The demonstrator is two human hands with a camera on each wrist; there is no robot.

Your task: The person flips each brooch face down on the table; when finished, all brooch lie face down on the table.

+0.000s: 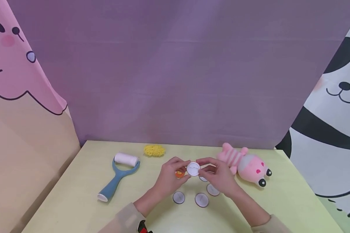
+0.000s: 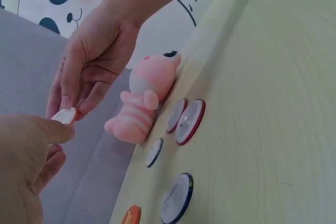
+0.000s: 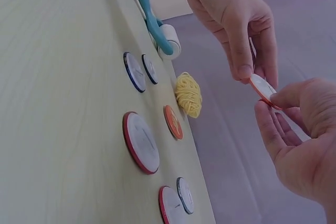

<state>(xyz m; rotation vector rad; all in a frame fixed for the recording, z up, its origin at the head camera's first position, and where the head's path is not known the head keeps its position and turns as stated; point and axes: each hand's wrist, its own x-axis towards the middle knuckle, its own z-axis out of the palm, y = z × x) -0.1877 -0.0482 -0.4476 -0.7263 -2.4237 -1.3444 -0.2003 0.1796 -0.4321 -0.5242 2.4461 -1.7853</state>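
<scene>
Above the table a round pin-back badge (image 1: pixel 193 169), its white back towards the head camera, is held between both hands. My left hand (image 1: pixel 169 176) pinches its left edge between thumb and fingers. On the opposite edge, my right hand (image 1: pixel 221 177) pinches it too. The right wrist view shows the badge's orange rim (image 3: pixel 256 84). Below lie several more badges: an orange one face up (image 3: pixel 172 122), a red-rimmed one (image 1: pixel 202 200) and a blue-rimmed one (image 1: pixel 179 197), both with pin backs up. Part of one white-backed badge (image 1: pixel 204 178) is hidden behind my right hand.
A blue-handled lint roller (image 1: pixel 118 176) lies at the left of the pale table (image 1: pixel 75 194). A yellow bundle of yarn (image 1: pixel 154 150) is at the back. A pink striped plush toy (image 1: pixel 250 166) lies behind and right of my right hand. A purple cloth (image 1: pixel 175 81) hangs behind.
</scene>
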